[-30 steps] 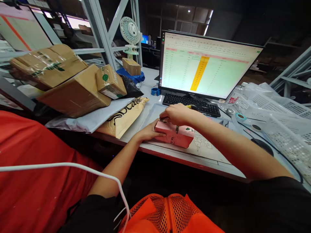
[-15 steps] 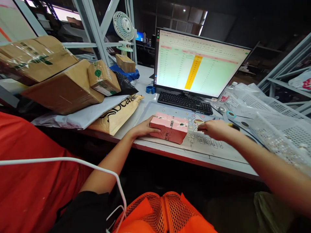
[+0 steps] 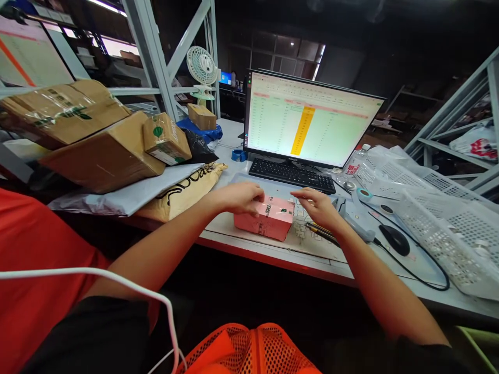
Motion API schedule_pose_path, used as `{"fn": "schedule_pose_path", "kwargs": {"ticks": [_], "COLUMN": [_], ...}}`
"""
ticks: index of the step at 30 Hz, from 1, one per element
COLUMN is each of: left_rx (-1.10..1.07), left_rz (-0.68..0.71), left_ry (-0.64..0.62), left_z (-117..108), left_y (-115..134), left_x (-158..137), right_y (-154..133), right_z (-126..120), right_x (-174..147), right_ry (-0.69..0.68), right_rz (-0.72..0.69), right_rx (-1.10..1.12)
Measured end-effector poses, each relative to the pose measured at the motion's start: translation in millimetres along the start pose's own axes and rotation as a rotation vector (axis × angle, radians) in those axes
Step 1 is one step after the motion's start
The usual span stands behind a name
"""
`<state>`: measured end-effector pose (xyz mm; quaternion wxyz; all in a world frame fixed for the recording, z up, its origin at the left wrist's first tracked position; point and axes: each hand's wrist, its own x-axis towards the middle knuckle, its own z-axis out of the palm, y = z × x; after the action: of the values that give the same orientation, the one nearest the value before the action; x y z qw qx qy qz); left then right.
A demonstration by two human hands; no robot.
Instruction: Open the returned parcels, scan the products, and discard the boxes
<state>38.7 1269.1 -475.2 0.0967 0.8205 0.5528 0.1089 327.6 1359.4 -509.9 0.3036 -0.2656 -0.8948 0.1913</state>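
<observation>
A pink cardboard box (image 3: pixel 265 224) with printed tape across its top lies on the desk mat in front of me. My left hand (image 3: pixel 244 198) rests on its upper left part, with fingers curled at the top edge; the fingertips are partly hidden. Just beyond the box's right end hovers my right hand (image 3: pixel 317 205), fingers apart and nothing in them. Beneath that hand lies a slim yellow-and-black tool (image 3: pixel 322 232), which looks like a utility knife. A grey handheld scanner (image 3: pixel 356 228) sits to its right, partly behind my wrist.
Behind the box stand a black keyboard (image 3: pixel 292 175) and a monitor (image 3: pixel 307 119). Cardboard cartons (image 3: pixel 105 150) and mailer bags (image 3: pixel 183 192) are piled at left. A mouse (image 3: pixel 394 240) and white perforated baskets (image 3: pixel 440 228) occupy the right. A white cable (image 3: pixel 117 275) crosses the lower left.
My left hand has moved from the box's left side onto its top. My right hand has let go of the slim tool, opened and come nearer the box.
</observation>
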Motion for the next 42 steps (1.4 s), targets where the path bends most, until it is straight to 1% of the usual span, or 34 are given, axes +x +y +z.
{"fn": "schedule_pose_path", "kwargs": {"ticks": [2,4,5,7,12,18,20,22,25,27,28,30,33,34,36,38,39,40,42], "left_rx": [0.015,0.006,-0.002,-0.001,0.096,0.219,0.247,0.277,0.310,0.327,0.340,0.379,0.424,0.424,0.400,0.356,0.329,0.303,0.258], "left_rz": [-0.006,-0.022,-0.035,-0.063,-0.101,-0.083,-0.085,-0.085,-0.075,-0.066,-0.054,0.002,0.143,0.177,0.209,0.197,0.186,0.178,0.172], "left_ry": [-0.048,-0.102,-0.135,-0.194,-0.267,-0.321,-0.313,-0.267,-0.189,-0.135,-0.079,0.112,0.491,0.597,0.730,0.777,0.787,0.789,0.747], "left_z": [-4,-8,-9,-12,-18,-24,-23,-20,-15,-8,-2,18,64,81,108,123,125,124,111], "left_y": [1,1,2,2,9,25,29,31,34,36,37,38,37,37,38,42,44,46,48], "left_x": [8,15,18,24,32,22,18,15,7,-5,-13,-33,-64,-73,-86,-93,-95,-96,-97], "right_y": [-15,-22,-23,-20,-11,-16,-18,-17,-12,-8,-6,-5,-8,-11,-17,-22,-23,-23,-17], "right_z": [15,29,34,40,35,26,25,26,28,28,27,26,28,31,36,39,38,37,31], "right_x": [18,29,31,32,33,34,34,34,37,38,39,38,32,29,24,23,24,27,36], "right_ry": [-0.101,-0.229,-0.272,-0.301,-0.343,-0.415,-0.411,-0.396,-0.394,-0.402,-0.409,-0.415,-0.410,-0.377,-0.259,-0.129,-0.077,-0.034,0.028], "right_rz": [-0.020,0.021,0.050,0.085,0.088,0.176,0.165,0.160,0.198,0.203,0.197,0.199,0.162,0.125,0.026,-0.058,-0.079,-0.081,-0.023], "right_rx": [0.169,0.271,0.304,0.345,0.351,0.335,0.350,0.366,0.413,0.448,0.460,0.478,0.417,0.353,0.169,0.006,-0.030,-0.036,0.012]}}
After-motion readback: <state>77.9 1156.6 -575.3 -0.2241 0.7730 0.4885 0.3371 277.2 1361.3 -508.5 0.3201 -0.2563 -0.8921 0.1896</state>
